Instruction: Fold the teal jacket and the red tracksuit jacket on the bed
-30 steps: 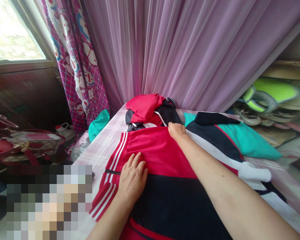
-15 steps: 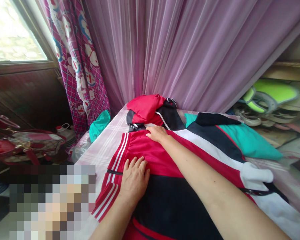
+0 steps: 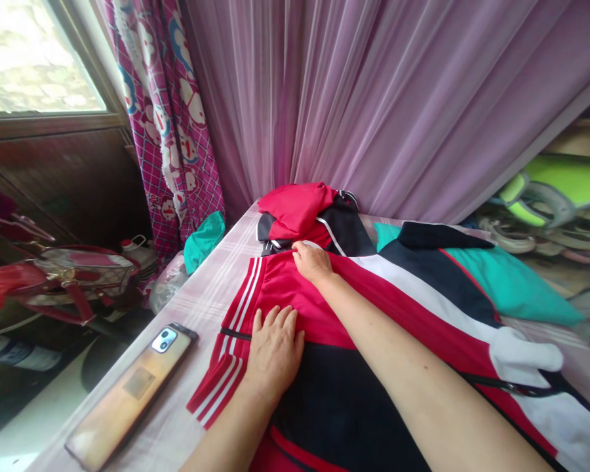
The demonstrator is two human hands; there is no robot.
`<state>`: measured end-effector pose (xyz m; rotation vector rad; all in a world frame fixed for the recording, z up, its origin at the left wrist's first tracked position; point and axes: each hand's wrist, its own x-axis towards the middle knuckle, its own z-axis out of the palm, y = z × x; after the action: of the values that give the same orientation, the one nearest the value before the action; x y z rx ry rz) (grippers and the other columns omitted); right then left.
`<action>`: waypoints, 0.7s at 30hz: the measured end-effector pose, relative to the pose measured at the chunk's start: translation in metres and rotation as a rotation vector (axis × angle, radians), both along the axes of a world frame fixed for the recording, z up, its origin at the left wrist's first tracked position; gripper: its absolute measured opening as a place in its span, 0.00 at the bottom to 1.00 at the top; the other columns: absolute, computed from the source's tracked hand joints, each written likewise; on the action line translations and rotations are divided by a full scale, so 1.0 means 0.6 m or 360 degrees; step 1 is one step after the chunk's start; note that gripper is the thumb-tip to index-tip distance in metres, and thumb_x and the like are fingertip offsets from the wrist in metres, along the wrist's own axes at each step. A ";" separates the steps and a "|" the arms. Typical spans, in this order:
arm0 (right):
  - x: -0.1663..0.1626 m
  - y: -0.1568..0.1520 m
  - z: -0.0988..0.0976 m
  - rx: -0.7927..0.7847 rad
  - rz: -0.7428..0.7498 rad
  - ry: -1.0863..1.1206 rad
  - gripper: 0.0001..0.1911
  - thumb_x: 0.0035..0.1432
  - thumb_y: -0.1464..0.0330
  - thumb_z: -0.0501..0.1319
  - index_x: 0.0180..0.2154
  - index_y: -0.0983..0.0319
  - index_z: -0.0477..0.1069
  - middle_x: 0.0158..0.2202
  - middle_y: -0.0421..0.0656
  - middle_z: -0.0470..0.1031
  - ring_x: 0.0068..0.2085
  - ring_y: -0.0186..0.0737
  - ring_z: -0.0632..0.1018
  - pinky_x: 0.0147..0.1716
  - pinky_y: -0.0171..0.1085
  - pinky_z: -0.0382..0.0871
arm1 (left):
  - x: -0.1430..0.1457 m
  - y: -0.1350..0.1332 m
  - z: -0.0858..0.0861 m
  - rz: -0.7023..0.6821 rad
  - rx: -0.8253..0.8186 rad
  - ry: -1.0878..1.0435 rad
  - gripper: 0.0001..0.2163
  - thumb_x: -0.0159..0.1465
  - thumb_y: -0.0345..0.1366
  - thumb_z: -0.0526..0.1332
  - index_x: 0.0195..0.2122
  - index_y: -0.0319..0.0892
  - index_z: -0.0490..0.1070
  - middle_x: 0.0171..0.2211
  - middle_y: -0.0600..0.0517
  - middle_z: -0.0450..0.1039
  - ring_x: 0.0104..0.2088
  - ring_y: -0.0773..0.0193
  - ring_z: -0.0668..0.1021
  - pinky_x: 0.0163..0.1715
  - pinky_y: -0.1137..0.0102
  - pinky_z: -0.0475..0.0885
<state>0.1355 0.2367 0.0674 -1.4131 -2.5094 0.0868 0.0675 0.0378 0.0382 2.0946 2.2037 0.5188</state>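
Observation:
A red, white and navy tracksuit jacket (image 3: 358, 373) lies spread across the bed, with white-striped ribbing at its left end. My left hand (image 3: 276, 344) rests palm down on the red cloth beside that ribbing, fingers stretched out. Farther up, my right hand (image 3: 312, 262) has its fingers curled on the jacket's far red edge, thumb and forefinger closed at the cloth. Just beyond those fingers sits a bunched red and black garment (image 3: 297, 210) with white piping. My right forearm crosses over the jacket and covers part of it.
On the left edge of the pale checked bedsheet (image 3: 177, 387) lies a phone (image 3: 132, 396). Teal and navy clothing (image 3: 516, 278) lies at the right. Purple curtains (image 3: 373, 105) hang behind. A handbag (image 3: 86, 275) is at the left, and shelves with shoes (image 3: 545, 236) stand at the right.
The view has shifted slightly, so things sit a little to the right. The phone now shows clearly where a blurred patch was. Both hands keep nearly the same places on the jacket.

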 end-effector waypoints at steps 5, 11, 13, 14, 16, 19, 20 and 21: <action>0.010 -0.025 -0.021 0.0020 0.0780 -0.0079 0.18 0.69 0.65 0.52 0.54 0.60 0.75 0.57 0.49 0.76 0.58 0.46 0.73 0.57 0.43 0.64 | 0.001 0.001 0.007 0.0010 -0.0061 0.0003 0.18 0.69 0.38 0.56 0.59 0.45 0.71 0.60 0.48 0.73 0.62 0.50 0.71 0.65 0.43 0.59; 0.001 -0.010 -0.043 -0.0155 0.0714 -0.0253 0.27 0.70 0.60 0.51 0.68 0.59 0.60 0.71 0.49 0.57 0.71 0.48 0.56 0.67 0.51 0.51 | 0.001 0.002 0.012 0.0002 -0.0104 -0.0005 0.17 0.69 0.38 0.56 0.58 0.46 0.71 0.61 0.48 0.72 0.62 0.50 0.71 0.65 0.42 0.59; -0.005 -0.007 -0.042 -0.0171 0.0624 -0.0257 0.28 0.71 0.60 0.49 0.68 0.59 0.58 0.72 0.49 0.52 0.72 0.48 0.53 0.68 0.52 0.49 | 0.001 0.002 0.013 -0.0003 -0.0105 -0.0013 0.17 0.69 0.38 0.56 0.58 0.46 0.72 0.60 0.48 0.73 0.62 0.50 0.71 0.65 0.42 0.59; -0.008 -0.007 -0.040 -0.0182 0.0587 -0.0258 0.28 0.71 0.59 0.49 0.68 0.59 0.58 0.73 0.49 0.51 0.72 0.48 0.53 0.68 0.52 0.49 | 0.001 0.002 0.014 -0.0007 -0.0104 -0.0017 0.17 0.69 0.38 0.56 0.57 0.46 0.72 0.60 0.48 0.73 0.62 0.50 0.72 0.65 0.42 0.59; -0.013 -0.012 -0.037 -0.0188 0.0549 -0.0254 0.27 0.71 0.59 0.50 0.67 0.58 0.60 0.72 0.49 0.52 0.72 0.49 0.54 0.67 0.51 0.51 | 0.000 0.001 0.014 -0.0014 -0.0096 -0.0025 0.17 0.69 0.38 0.56 0.57 0.46 0.72 0.60 0.48 0.73 0.61 0.50 0.72 0.64 0.42 0.59; -0.006 -0.026 -0.032 -0.0079 0.0560 -0.0182 0.26 0.70 0.59 0.52 0.65 0.59 0.64 0.71 0.49 0.57 0.70 0.49 0.58 0.67 0.50 0.52 | -0.001 0.001 0.014 -0.0017 -0.0071 -0.0026 0.16 0.69 0.37 0.56 0.57 0.45 0.73 0.60 0.48 0.73 0.61 0.50 0.72 0.64 0.42 0.60; 0.002 -0.030 -0.031 -0.0021 0.0559 -0.0135 0.26 0.70 0.60 0.52 0.64 0.59 0.65 0.70 0.49 0.59 0.69 0.49 0.60 0.67 0.50 0.52 | -0.001 0.001 0.013 -0.0017 -0.0063 -0.0024 0.16 0.69 0.37 0.57 0.57 0.45 0.73 0.60 0.47 0.73 0.61 0.49 0.72 0.64 0.42 0.60; 0.013 -0.034 -0.029 0.0035 0.0542 -0.0085 0.25 0.69 0.60 0.52 0.64 0.59 0.67 0.69 0.49 0.61 0.68 0.48 0.62 0.67 0.49 0.53 | -0.001 0.001 0.013 -0.0017 -0.0056 -0.0021 0.16 0.69 0.37 0.57 0.57 0.45 0.73 0.60 0.47 0.73 0.61 0.49 0.72 0.64 0.42 0.60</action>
<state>0.1433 0.2163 0.0497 -0.9786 -2.7610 0.0857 0.0669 0.0385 0.0461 2.0781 2.1768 0.4879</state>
